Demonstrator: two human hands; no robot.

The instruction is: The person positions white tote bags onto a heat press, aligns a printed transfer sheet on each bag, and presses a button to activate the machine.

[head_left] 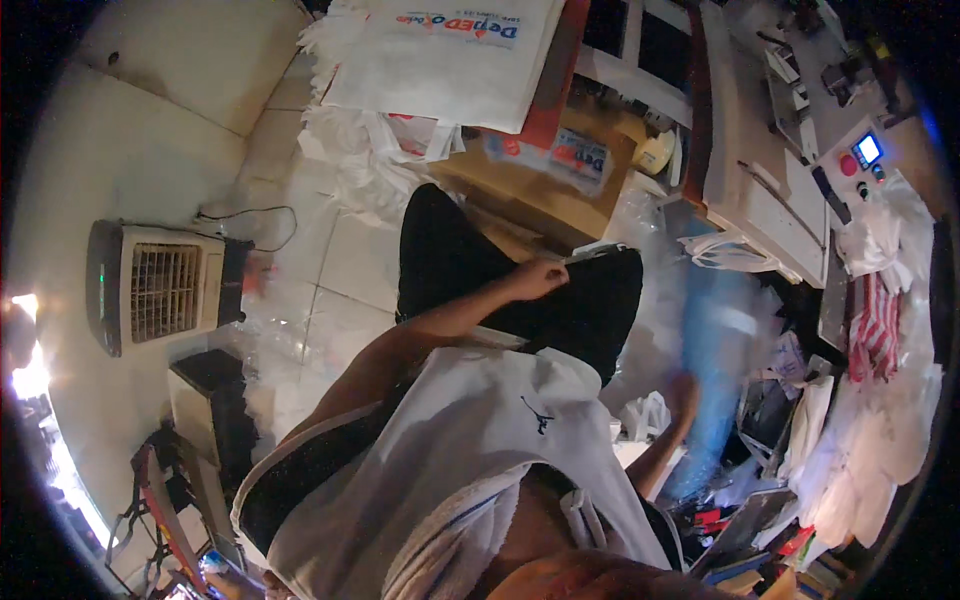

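My left hand (541, 279) rests above my lap, over the black trousers (465, 265), its fingers curled closed. Whether anything is inside them is hidden. A thin white edge (597, 249) shows at my knee just beyond it. On the right, my right hand (684, 398) is raised beside a tall blue thing (715, 375) that is smeared by motion. The fingers of this hand are blurred, and I cannot tell if they touch the blue thing. Close by that hand lies a bunched white plastic bag (646, 415).
Ahead, a stack of printed white bags (440, 75) overlaps a cardboard box (510, 190). A machine with a lit control panel (860, 160) stands at the far right, near hanging plastic (885, 450). An air cooler (165, 290) is on the left, above tiled floor (345, 305).
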